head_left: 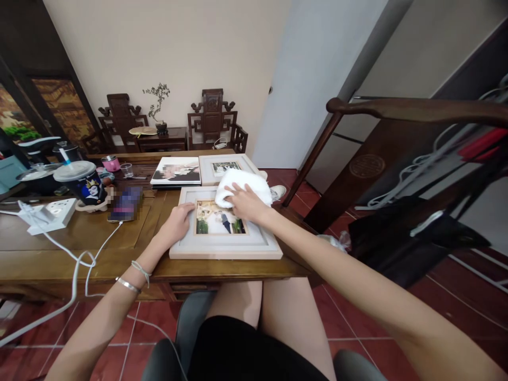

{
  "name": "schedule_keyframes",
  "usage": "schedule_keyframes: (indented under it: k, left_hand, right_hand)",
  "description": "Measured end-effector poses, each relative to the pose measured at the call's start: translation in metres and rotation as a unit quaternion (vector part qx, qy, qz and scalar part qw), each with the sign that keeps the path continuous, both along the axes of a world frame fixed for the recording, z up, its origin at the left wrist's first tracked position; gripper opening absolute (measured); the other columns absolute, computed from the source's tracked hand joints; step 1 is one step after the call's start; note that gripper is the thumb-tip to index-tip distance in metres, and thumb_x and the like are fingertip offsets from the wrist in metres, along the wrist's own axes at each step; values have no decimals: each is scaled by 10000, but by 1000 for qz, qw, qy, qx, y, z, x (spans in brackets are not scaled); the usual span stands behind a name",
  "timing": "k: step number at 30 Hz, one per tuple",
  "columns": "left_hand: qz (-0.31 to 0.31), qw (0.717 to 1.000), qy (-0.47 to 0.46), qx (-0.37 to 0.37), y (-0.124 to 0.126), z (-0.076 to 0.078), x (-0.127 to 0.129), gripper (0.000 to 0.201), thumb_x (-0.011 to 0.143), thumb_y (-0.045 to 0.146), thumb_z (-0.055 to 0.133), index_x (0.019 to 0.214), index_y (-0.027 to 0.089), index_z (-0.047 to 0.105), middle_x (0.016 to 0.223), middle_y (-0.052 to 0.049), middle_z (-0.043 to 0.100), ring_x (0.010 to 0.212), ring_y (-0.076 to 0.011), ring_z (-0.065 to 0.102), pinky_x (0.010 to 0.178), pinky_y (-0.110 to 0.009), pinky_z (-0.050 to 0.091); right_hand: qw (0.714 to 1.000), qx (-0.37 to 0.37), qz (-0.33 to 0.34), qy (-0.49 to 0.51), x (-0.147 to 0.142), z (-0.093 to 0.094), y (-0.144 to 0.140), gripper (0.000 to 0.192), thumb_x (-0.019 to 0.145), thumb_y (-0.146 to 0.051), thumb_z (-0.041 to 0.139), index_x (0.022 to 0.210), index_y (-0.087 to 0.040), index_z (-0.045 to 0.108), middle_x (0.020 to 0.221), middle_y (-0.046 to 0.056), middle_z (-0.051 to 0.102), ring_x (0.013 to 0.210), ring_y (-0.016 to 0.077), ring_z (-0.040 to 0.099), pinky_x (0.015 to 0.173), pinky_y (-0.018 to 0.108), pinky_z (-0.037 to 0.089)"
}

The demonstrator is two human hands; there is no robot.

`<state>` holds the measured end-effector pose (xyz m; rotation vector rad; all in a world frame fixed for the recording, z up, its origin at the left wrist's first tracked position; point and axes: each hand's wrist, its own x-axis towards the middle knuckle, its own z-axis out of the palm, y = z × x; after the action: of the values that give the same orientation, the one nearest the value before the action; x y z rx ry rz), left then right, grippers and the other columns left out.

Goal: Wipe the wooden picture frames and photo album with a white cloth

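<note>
A light wooden picture frame (226,254) with a wide white mat and a small wedding photo lies flat at the table's front edge. My left hand (178,225) grips its left side, fingers bent over the rim. Over the frame's upper right part, my right hand (248,205) presses on a folded white towel (248,182), its fingers spread across the near side. The towel covers that corner of the frame and part of a second white-matted frame (208,165) just behind. A photo album or print (177,170) with a partly blurred picture lies to the left of that second frame.
On the left of the wooden table (166,270) are a phone (126,203) on a charging cable, a lidded drink cup (89,185), a white power strip (53,214) and a pink cup (110,163). A dark wooden chair (365,164) stands at the right.
</note>
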<state>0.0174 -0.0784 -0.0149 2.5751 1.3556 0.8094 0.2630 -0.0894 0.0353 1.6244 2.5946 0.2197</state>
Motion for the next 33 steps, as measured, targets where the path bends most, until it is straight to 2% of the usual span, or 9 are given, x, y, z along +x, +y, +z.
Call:
schedule_keyframes:
  k: [3, 6, 10, 14, 17, 20, 23, 29, 33]
  left_hand:
    - [-3, 1000, -3, 0, 1, -1, 1, 555, 751, -52, 389, 1200, 97, 680, 1285, -127, 674, 1228, -234, 619, 1129, -396, 434]
    - [-4, 1000, -5, 4, 4, -4, 0, 551, 756, -44, 395, 1201, 114, 679, 1288, -117, 673, 1232, -231, 614, 1132, -398, 427]
    - [-4, 1000, -10, 2, 5, -7, 0, 538, 760, -31, 401, 1201, 105, 678, 1295, -135, 665, 1243, -248, 605, 1129, -411, 425]
    - [-4, 1000, -7, 1, 4, -7, 0, 548, 757, -34, 403, 1210, 114, 674, 1306, -129, 660, 1245, -246, 603, 1125, -411, 431]
    - [5, 1000, 1, 6, 3, -7, 0, 549, 758, -44, 395, 1209, 107, 671, 1305, -131, 660, 1242, -239, 608, 1126, -404, 429]
    - [3, 1000, 4, 10, 3, -7, 0, 540, 763, -51, 393, 1200, 100, 672, 1294, -130, 668, 1235, -234, 614, 1121, -399, 435]
    - [-4, 1000, -2, 9, 2, -5, 1, 546, 759, -58, 393, 1194, 109, 677, 1281, -124, 677, 1219, -231, 625, 1113, -406, 448]
    - [-2, 1000, -3, 0, 0, -3, 1, 545, 747, -60, 392, 1185, 75, 688, 1294, -155, 662, 1241, -245, 610, 1130, -397, 433]
    - [-4, 1000, -9, 1, 1, -3, 1, 548, 749, -60, 396, 1178, 106, 695, 1278, -128, 678, 1227, -232, 621, 1126, -400, 440]
  right_hand:
    - [1000, 9, 8, -5, -5, -6, 2, 491, 827, -63, 437, 1271, -84, 645, 1579, 184, 349, 1446, 407, 266, 1095, 631, 264]
    - [999, -14, 50, -7, -3, -4, -20, 490, 807, -52, 444, 1244, -87, 664, 1545, 197, 402, 1413, 396, 332, 1087, 607, 289]
    - [991, -85, 108, -2, 1, 17, -67, 484, 757, -3, 446, 1160, -83, 701, 1395, 221, 558, 1281, 346, 510, 1030, 480, 393]
    - [976, -163, 139, 38, -1, 38, -110, 445, 742, -3, 463, 1067, -130, 738, 1151, 172, 699, 1053, 299, 652, 916, 392, 471]
    - [967, -166, 169, 90, -5, 36, -121, 482, 734, 2, 459, 1102, -153, 727, 1293, 161, 639, 1167, 302, 607, 940, 391, 477]
    - [971, -126, 168, 112, -8, 19, -106, 544, 728, 15, 457, 1188, -157, 692, 1472, 158, 503, 1329, 307, 492, 1040, 435, 435]
    - [982, -70, 141, 105, -9, -1, -72, 602, 714, 40, 476, 1265, -127, 649, 1547, 176, 409, 1446, 309, 342, 1159, 492, 304]
    - [994, 70, 41, 77, -14, -16, -1, 592, 784, 57, 484, 1300, -193, 628, 1644, 94, 211, 1493, 410, 162, 1115, 685, 259]
    - [997, 59, 45, 25, -23, -18, 5, 633, 771, 107, 448, 1286, -207, 641, 1624, 94, 281, 1486, 411, 185, 1095, 709, 263]
